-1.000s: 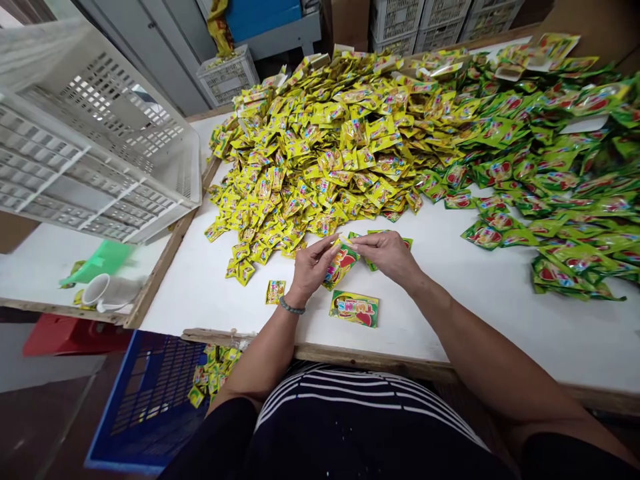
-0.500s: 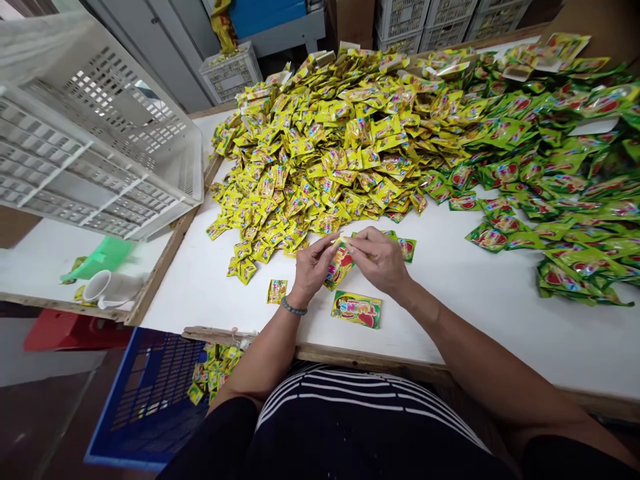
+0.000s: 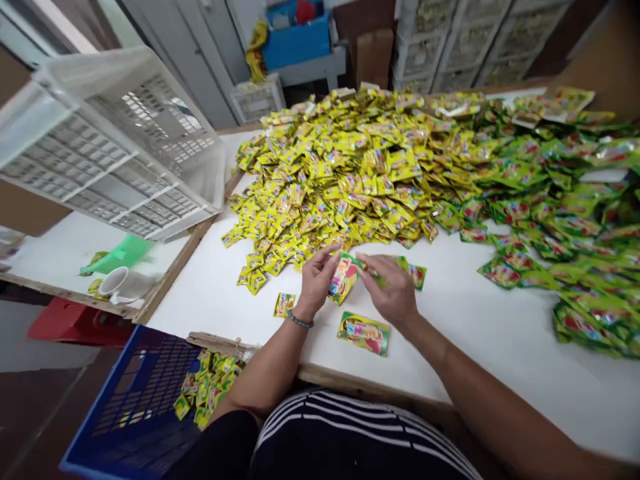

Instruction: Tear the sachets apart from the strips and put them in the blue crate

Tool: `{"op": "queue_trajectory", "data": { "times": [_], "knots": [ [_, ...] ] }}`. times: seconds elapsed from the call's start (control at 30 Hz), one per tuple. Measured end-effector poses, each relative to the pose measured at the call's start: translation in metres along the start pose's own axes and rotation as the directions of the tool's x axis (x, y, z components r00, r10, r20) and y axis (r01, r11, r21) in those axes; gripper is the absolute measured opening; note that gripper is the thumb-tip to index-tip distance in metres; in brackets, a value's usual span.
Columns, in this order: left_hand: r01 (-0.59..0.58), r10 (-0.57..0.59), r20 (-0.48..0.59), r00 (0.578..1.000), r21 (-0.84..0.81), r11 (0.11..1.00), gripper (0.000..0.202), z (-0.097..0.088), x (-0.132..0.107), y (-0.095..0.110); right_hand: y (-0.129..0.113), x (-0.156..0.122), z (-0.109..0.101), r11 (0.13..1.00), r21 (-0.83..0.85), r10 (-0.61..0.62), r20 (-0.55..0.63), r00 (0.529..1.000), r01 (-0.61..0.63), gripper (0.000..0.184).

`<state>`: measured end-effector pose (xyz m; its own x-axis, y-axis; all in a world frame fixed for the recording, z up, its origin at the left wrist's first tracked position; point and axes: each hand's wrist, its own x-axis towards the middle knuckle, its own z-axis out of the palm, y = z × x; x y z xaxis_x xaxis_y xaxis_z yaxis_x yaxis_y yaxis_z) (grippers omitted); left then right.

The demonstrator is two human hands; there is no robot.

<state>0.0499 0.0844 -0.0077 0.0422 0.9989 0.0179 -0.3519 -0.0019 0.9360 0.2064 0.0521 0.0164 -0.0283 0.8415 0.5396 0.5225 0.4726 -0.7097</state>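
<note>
My left hand pinches a small flat carton, yellow and green with bright lettering, holding it tilted just above the table. Close to its right side is my right hand, fingers curled together, with a bit of a green sachet showing among them; most of that is hidden. Another flat carton of the same print lies on the table in front of my wrists. A small yellow sachet rests left of my left wrist. Beyond my right hand lies a green sachet.
A big heap of yellow sachets covers the table's far side, with green sachets to the right. At the left stand a white crate and a white mug. Below the edge, a blue crate holds sachets.
My fingers were together at the carton's top edge. Now my right hand has drawn away to the right, and the carton's face shows more. The whole view has tilted upward.
</note>
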Motion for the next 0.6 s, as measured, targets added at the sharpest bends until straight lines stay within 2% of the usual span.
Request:
{"op": "queue_trajectory", "data": {
  "times": [0.07, 0.1, 0.17, 0.2, 0.23, 0.3, 0.37, 0.4, 0.43, 0.5, 0.6],
  "knots": [
    [0.004, -0.004, 0.006, 1.000, 0.033, 0.999, 0.055, -0.001, -0.004, 0.003, 0.000, -0.003, 0.000, 1.000, -0.004, -0.005, 0.036, 0.999, 0.005, 0.028],
    [0.011, -0.012, 0.031, 0.999, 0.055, 0.998, 0.059, -0.001, -0.007, 0.004, 0.003, -0.004, -0.001, 0.998, 0.029, 0.053, 0.034, 0.998, -0.054, 0.030],
    [0.034, -0.053, 0.160, 0.986, 0.120, 0.992, 0.065, -0.001, -0.012, 0.006, 0.013, -0.005, -0.005, 0.968, 0.120, 0.225, -0.007, 0.974, -0.222, 0.038],
    [0.038, -0.085, 0.267, 0.960, 0.177, 0.983, 0.065, -0.001, -0.016, 0.006, 0.020, -0.004, -0.008, 0.942, 0.162, 0.304, -0.046, 0.952, -0.293, 0.043],
    [0.021, -0.124, 0.389, 0.913, 0.259, 0.966, 0.065, 0.000, -0.019, 0.006, 0.028, -0.003, -0.012, 0.921, 0.186, 0.364, -0.090, 0.927, -0.344, 0.047],
    [-0.138, -0.200, 0.608, 0.768, 0.463, 0.876, 0.062, 0.003, -0.026, 0.005, 0.042, 0.000, -0.021, 0.903, 0.179, 0.420, -0.182, 0.889, -0.390, 0.050],
    [-0.401, -0.287, 0.725, 0.626, 0.615, 0.679, 0.063, 0.008, -0.032, 0.005, 0.053, 0.003, -0.028, 0.903, 0.126, 0.429, -0.223, 0.875, -0.410, 0.051],
    [-0.506, -0.339, 0.743, 0.577, 0.651, 0.566, 0.065, 0.010, -0.035, 0.006, 0.056, 0.003, -0.031, 0.905, 0.092, 0.426, -0.221, 0.877, -0.416, 0.050],
    [-0.577, -0.389, 0.743, 0.545, 0.669, 0.468, 0.067, 0.013, -0.038, 0.007, 0.057, 0.003, -0.033, 0.905, 0.062, 0.423, -0.207, 0.882, -0.420, 0.050],
    [-0.632, -0.490, 0.714, 0.500, 0.688, 0.357, 0.069, 0.019, -0.044, 0.010, 0.055, 0.001, -0.035, 0.899, 0.006, 0.433, -0.162, 0.887, -0.438, 0.050],
    [-0.643, -0.575, 0.696, 0.431, 0.684, 0.346, 0.049, 0.028, -0.056, 0.010, 0.046, -0.005, -0.036, 0.881, -0.080, 0.452, -0.147, 0.880, -0.466, 0.049]
  ]
}}
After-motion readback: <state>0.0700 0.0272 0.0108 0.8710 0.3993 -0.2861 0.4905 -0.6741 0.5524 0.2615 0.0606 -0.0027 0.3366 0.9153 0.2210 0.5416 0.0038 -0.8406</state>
